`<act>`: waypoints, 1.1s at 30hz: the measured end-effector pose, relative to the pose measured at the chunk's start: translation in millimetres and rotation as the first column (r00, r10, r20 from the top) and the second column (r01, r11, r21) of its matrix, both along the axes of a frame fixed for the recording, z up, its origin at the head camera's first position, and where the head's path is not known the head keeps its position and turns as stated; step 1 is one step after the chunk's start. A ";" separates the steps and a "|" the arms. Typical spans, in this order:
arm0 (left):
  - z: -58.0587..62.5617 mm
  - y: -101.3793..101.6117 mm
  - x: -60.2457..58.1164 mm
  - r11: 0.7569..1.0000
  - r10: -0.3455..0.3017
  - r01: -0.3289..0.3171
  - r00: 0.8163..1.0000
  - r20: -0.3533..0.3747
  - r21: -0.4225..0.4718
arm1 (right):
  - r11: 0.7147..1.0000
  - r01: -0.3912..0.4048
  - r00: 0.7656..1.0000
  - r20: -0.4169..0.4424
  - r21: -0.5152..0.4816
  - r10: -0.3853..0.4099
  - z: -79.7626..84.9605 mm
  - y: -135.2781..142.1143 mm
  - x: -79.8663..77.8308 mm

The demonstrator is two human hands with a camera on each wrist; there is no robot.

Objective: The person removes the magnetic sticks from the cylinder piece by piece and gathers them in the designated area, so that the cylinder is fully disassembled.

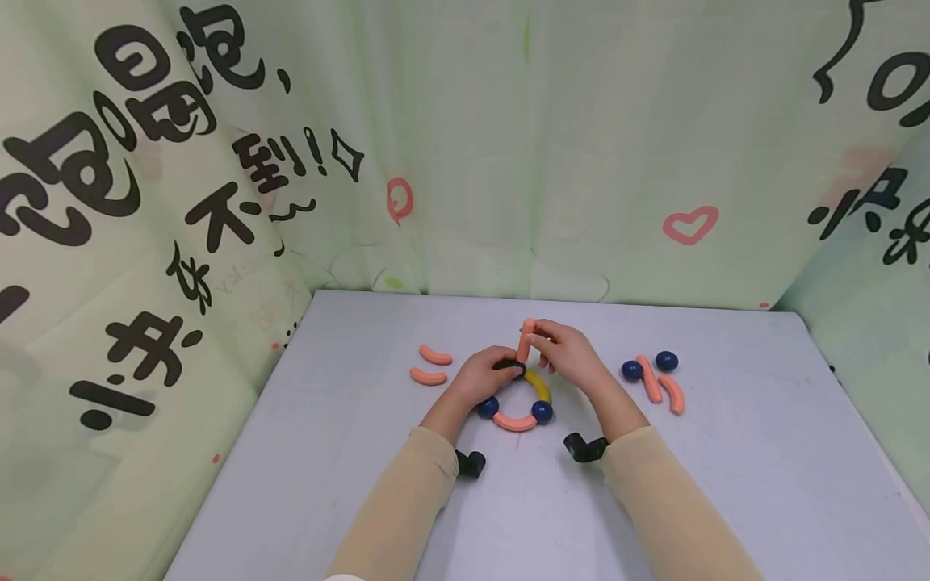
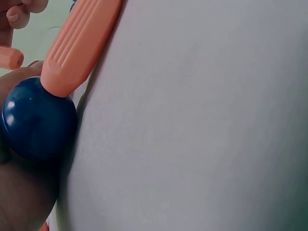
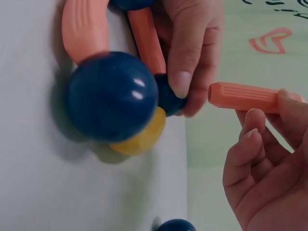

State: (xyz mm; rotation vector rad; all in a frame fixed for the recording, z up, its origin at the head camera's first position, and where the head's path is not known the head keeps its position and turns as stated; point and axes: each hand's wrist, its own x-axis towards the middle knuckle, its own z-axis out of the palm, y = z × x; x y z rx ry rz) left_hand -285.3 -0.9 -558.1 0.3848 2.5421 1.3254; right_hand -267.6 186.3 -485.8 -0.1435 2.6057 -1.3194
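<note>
A ring of toy pieces lies on the table, made of blue balls, orange sticks and a yellow curved stick [image 1: 539, 387]. At the ring's far side my left hand [image 1: 485, 375] grips a blue ball [image 3: 168, 96], with its thumb pressed on it. My right hand [image 1: 570, 351] pinches an orange stick [image 1: 525, 340] upright over that ball; the stick's free end points toward it in the right wrist view. Nearer to me, a curved orange stick [image 1: 514, 423] joins two more balls, the left blue ball [image 1: 488, 407] and the right blue ball [image 1: 542, 411].
On the left lie two curved orange sticks [image 1: 429, 377]. To the right are two loose blue balls [image 1: 666, 361], a straight orange stick [image 1: 649, 379] and a curved one [image 1: 672, 394]. A printed curtain [image 1: 567, 161] stands behind the white table [image 1: 763, 452].
</note>
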 end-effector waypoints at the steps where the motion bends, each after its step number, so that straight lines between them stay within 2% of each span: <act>1: 0.0 0.0 0.1 1.000 -0.004 0.004 1.000 -0.001 0.003 | 1.000 0.007 1.000 -0.004 -0.003 -0.007 1.3 1.8 0.1; 13: 2.7 0.3 2.3 1.000 -0.026 0.026 1.000 -0.001 -0.010 | 0.996 0.094 0.995 0.040 0.013 -0.094 5.0 30.7 -1.9; 29: -0.1 -0.7 2.4 1.000 -0.022 0.022 1.000 -0.002 0.013 | 0.981 0.156 0.984 0.072 0.120 -0.165 0.0 81.2 -7.6; 33: 0.7 -0.5 3.1 1.000 -0.022 0.022 1.000 0.005 0.017 | 0.978 0.188 0.970 0.136 0.096 -0.200 -5.4 92.7 -9.7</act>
